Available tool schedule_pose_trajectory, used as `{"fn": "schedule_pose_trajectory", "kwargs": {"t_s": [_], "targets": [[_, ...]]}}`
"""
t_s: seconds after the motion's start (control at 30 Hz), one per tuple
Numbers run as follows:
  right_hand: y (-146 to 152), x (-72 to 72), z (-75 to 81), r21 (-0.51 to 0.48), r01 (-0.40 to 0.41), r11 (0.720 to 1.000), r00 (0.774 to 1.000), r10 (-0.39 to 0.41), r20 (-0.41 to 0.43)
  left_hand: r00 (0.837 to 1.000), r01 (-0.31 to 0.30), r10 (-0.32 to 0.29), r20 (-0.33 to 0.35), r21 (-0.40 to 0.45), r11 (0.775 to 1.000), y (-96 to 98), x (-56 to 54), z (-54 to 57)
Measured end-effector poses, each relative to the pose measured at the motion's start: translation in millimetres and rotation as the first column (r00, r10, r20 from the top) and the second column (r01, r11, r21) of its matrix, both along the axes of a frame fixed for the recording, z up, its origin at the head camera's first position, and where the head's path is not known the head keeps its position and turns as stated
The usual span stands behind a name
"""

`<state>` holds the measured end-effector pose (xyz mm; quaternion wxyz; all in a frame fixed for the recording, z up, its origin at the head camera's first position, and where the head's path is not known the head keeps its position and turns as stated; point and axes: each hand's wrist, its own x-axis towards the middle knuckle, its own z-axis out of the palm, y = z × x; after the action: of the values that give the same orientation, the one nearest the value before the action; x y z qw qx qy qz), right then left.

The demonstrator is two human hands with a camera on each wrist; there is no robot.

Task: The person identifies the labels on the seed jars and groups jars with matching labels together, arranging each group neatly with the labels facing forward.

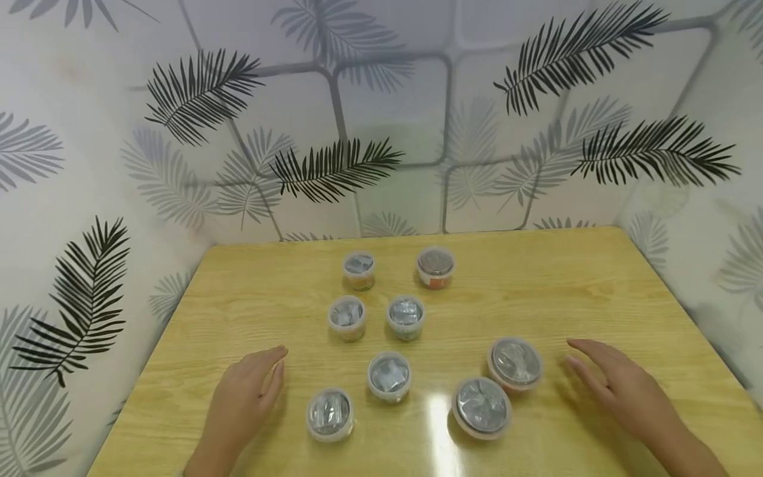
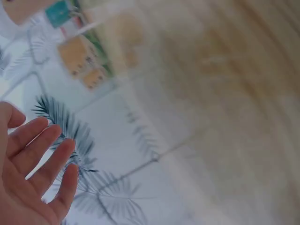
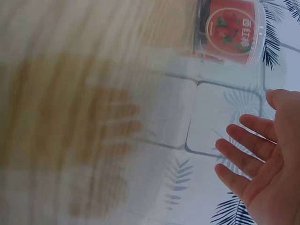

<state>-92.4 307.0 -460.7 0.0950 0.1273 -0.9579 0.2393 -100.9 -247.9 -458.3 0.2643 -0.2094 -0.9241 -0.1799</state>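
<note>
Several round, clear-lidded plastic tubs stand on the wooden table in the head view. My left hand (image 1: 241,401) is held left of the nearest small tub (image 1: 330,415), fingers extended and holding nothing. To the right, my right hand (image 1: 626,391) points its fingers toward a larger tub (image 1: 515,364), with a gap between them. Another large tub (image 1: 481,407) sits beside that one. In the right wrist view a tub with a red tomato label (image 3: 232,30) shows above the spread fingers. The left wrist view has the left hand (image 2: 40,168) with loosely spread fingers.
More small tubs stand mid-table, one (image 1: 389,376) near the centre, a pair (image 1: 347,317) (image 1: 405,317) behind it. Two others, a small tub (image 1: 359,270) and a wider tub (image 1: 436,267), stand toward the back. A leaf-patterned wall (image 1: 393,199) borders the wooden table (image 1: 256,285).
</note>
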Motion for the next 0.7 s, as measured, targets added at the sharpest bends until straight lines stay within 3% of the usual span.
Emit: {"fn": "schedule_pose_trajectory", "kwargs": {"t_s": [0.1, 0.2, 0.43, 0.57, 0.7], "targets": [[-4, 0.3, 1.0, -0.052, -0.034, 0.998, 0.998, 0.036, 0.046, 0.995, 0.025, -0.020, -0.101, 0.046, 0.999, 12.1, 1.8, 8.3], [-8, -0.1, 2.4, -0.089, -0.059, 0.994, 0.996, 0.065, 0.065, 0.990, 0.053, -0.042, -0.132, 0.081, 0.995, 25.1, 3.0, 18.7], [-17, -0.4, 10.3, -0.165, -0.083, 0.983, 0.986, 0.106, 0.132, 0.989, 0.144, -0.136, -0.061, 0.144, 0.979, 66.3, 14.7, 40.6], [-22, 1.0, 11.5, -0.179, -0.093, 0.979, 0.983, 0.119, 0.139, 0.973, 0.228, -0.228, -0.020, 0.199, 0.953, 95.1, 23.0, 45.8], [-29, 2.0, 10.2, -0.202, -0.113, 0.973, 0.980, 0.142, 0.137, 0.950, 0.279, -0.306, 0.067, 0.264, 0.924, 122.3, 29.6, 44.1]]}}
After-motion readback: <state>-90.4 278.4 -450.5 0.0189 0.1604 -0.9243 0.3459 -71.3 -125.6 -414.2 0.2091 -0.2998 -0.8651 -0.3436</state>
